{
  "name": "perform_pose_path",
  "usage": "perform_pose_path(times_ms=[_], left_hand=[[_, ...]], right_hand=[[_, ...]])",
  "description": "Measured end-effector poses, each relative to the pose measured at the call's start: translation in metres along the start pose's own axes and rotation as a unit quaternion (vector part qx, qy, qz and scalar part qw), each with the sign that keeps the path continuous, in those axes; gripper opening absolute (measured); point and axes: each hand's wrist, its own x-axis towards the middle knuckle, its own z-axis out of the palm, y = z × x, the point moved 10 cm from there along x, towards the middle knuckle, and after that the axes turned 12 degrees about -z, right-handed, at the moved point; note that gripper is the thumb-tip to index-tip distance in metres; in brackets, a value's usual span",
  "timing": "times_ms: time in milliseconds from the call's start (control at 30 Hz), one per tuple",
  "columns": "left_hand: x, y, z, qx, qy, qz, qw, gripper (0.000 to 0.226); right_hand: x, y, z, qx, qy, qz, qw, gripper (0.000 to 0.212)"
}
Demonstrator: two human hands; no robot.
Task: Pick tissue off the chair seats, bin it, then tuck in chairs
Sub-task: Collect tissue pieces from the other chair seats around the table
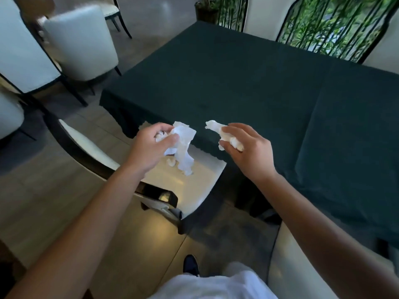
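From the head view, the picking step looks to be in hand. The left hand has its fingers curled round a tissue whose long crumpled tail hangs down toward the chair seat. The right hand pinches a second wad of tissue, lifted clear and held over the edge of the table. One small scrap seems to lie on the seat just beside the hanging tail, though it is small and I cannot be sure it is loose from the rest.

Next, I judge, that scrap wants gathering, which calls for one hand to free a finger or two without dropping its load. No bin is in view, so it must be found. The chair stands out from the table with only its front edge under the cloth, and is not yet tucked in.

The table wears a dark green cloth hanging over its sides. The floor is pale tile. More white chairs stand to the left, another sits at the lower right, and bamboo shows beyond the table.
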Motion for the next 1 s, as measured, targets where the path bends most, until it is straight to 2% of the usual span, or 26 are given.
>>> perform_pose_path(times_ms=[133,300,467,600,700,867,1000], left_hand=[[0.034,-0.012,-0.020,-0.011,0.006,-0.021,1.000,0.020],[0.105,-0.036,-0.019,0.001,-0.004,-0.078,0.997,0.018],[0.189,-0.077,-0.008,0.084,0.010,-0.137,0.987,0.006],[0.230,-0.141,0.005,0.121,0.031,-0.233,0.964,0.010],[0.253,-0.204,0.012,0.143,0.066,-0.292,0.943,0.017],[0.291,-0.294,0.051,0.249,0.042,-0.302,0.919,0.020],[0.325,-0.347,0.099,0.319,0.001,-0.271,0.908,0.029]], right_hand=[[0.021,0.012,0.033,0.009,-0.026,-0.002,1.000,0.026],[0.022,0.045,0.095,0.070,-0.082,0.052,0.993,0.025],[0.032,0.090,0.183,0.125,-0.163,0.076,0.976,0.026],[0.020,0.117,0.262,0.157,-0.280,0.089,0.943,0.028],[-0.005,0.133,0.307,0.178,-0.333,0.121,0.918,0.029],[-0.077,0.161,0.373,0.171,-0.405,0.167,0.883,0.036],[-0.131,0.195,0.422,0.120,-0.419,0.205,0.876,0.037]])
